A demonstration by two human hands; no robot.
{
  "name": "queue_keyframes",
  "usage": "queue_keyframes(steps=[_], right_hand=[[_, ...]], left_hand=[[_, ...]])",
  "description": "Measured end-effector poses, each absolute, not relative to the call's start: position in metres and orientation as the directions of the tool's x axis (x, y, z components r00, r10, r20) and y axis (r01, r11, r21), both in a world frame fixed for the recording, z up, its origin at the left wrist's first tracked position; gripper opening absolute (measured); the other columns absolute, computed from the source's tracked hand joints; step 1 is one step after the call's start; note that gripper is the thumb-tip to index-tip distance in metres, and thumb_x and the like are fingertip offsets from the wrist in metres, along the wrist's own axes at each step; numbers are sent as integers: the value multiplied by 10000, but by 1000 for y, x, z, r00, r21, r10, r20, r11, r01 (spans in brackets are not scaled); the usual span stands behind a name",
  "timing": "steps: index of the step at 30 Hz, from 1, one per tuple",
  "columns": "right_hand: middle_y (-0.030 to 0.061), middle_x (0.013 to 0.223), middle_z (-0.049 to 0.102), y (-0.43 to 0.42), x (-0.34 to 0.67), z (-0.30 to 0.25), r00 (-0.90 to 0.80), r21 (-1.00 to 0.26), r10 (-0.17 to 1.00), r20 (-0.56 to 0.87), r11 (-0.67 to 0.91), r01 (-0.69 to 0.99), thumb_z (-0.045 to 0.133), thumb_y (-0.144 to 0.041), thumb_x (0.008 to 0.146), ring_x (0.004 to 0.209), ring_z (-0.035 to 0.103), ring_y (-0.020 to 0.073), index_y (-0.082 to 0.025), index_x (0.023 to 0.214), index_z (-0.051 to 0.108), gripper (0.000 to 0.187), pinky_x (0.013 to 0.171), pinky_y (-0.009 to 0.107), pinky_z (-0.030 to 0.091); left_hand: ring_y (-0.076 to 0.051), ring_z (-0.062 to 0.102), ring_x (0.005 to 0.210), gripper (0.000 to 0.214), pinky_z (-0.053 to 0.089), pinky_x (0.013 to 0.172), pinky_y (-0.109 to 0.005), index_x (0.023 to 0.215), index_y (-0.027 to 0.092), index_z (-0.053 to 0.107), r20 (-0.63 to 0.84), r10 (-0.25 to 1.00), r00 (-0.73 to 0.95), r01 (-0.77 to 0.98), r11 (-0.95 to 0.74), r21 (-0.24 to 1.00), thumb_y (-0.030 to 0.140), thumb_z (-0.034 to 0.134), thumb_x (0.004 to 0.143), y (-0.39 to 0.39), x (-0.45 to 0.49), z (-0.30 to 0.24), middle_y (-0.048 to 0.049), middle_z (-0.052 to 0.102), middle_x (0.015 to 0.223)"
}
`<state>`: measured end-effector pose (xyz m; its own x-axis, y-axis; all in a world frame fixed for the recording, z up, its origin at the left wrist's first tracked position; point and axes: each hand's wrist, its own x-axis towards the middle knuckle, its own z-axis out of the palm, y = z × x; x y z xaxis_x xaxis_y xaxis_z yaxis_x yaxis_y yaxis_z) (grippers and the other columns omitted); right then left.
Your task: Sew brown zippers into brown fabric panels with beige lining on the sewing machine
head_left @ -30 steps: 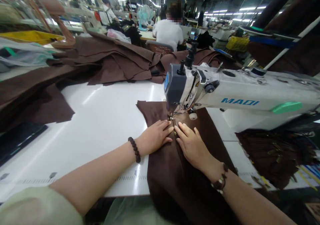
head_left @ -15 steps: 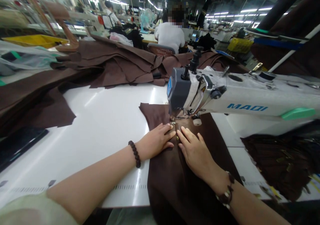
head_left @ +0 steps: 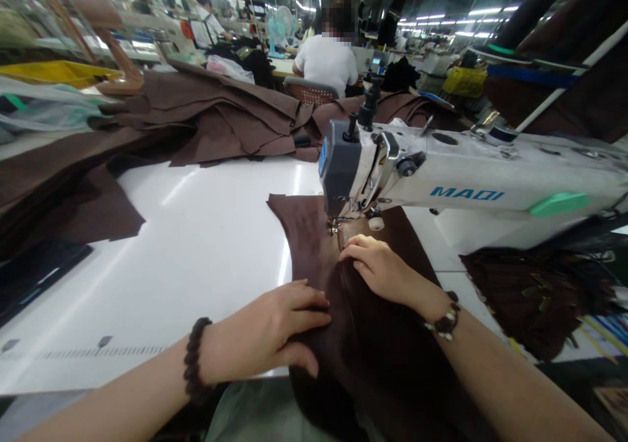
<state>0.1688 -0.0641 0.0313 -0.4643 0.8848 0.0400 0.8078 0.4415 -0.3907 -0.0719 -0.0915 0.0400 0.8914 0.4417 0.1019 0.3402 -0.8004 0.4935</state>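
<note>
A dark brown fabric piece [head_left: 314, 259] lies under the presser foot [head_left: 334, 229] of a white sewing machine [head_left: 417, 174] and hangs over the table's front edge. My right hand [head_left: 380, 269] pinches a raised fold of this fabric just in front of the foot, fingers curled and thumb underneath. Near the foot a short stitched opening shows, partly covered by that hand. My left hand [head_left: 272, 327] is at the fabric's left edge, lower down, with its fingers apart and nothing in them. Whether its fingertips touch the cloth I cannot tell.
Layered brown fabric pieces [head_left: 235, 115] lie across the back of the white table [head_left: 210, 233]. A dark phone-like slab [head_left: 44, 272] is at the left. More brown pieces with zippers [head_left: 530, 298] are stacked at right. A person in white [head_left: 326, 63] sits ahead.
My left hand has drawn back from the foot toward me and opened. My right hand has closed on the fabric, lifting a fold. The view has shifted slightly.
</note>
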Motion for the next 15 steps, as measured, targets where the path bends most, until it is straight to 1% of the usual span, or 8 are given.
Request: queue_keyframes(steps=[2,4,6,8,9,10,12,15], right_hand=[[21,1088,552,-66,171,30,-503,-374,863,54,484,791,388,-90,838,999,504,140,-240,928,640,307,903,307,387],[39,1164,520,-71,171,23,-516,-306,851,95,518,799,363,-88,855,1063,484,154,-253,999,634,348,930,328,380],[64,1230,478,-76,170,14,-505,-215,852,141,524,824,345,-72,859,1131,447,181,-274,1113,594,409,953,365,370],[87,1258,456,-80,166,6,-474,-142,862,178,499,855,335,-65,860,1155,428,202,-265,1205,535,446,965,389,369],[101,1254,458,-82,164,3,-445,-123,874,197,472,873,339,-73,862,1150,431,207,-233,1231,514,438,968,391,374],[118,1244,465,-83,162,1,-410,-114,886,216,439,891,349,-88,865,1142,437,214,-185,1239,504,416,969,390,380],[143,1207,487,-85,160,0,-350,-132,905,242,388,912,375,-127,868,1119,452,222,-95,1190,522,355,973,382,393],[143,1203,487,-88,164,0,-321,-233,914,246,378,896,406,-176,867,1125,454,223,-74,1110,546,299,999,385,385]], left_hand=[[-239,456,1192,605,269,1080,-413,1250,183,481,57,385,921,315,-824,471,529,596,768,-108,-80,38,-112,497,1284],[-291,386,1249,719,242,1071,-494,1339,152,365,9,326,945,294,-866,405,514,602,765,-119,-84,30,-148,417,1355],[-312,350,1270,644,223,1054,-554,1378,143,286,-7,331,944,318,-899,302,358,550,832,-128,-83,18,-159,371,1383],[-286,365,1265,528,214,1054,-560,1380,161,276,23,395,918,383,-901,202,151,422,873,-135,-80,8,-143,389,1376],[-268,383,1254,515,222,1056,-546,1374,166,285,46,426,903,414,-894,171,84,362,872,-138,-79,5,-133,410,1363],[-255,402,1240,509,237,1057,-529,1368,161,296,65,446,893,432,-888,158,58,325,870,-141,-78,2,-130,433,1346],[-251,434,1207,480,274,1047,-507,1348,138,324,99,459,883,439,-882,173,79,317,872,-144,-77,1,-134,475,1307],[-246,479,1150,466,313,1026,-492,1319,133,364,174,469,866,427,-874,234,119,348,854,-145,-79,7,-127,525,1247]])
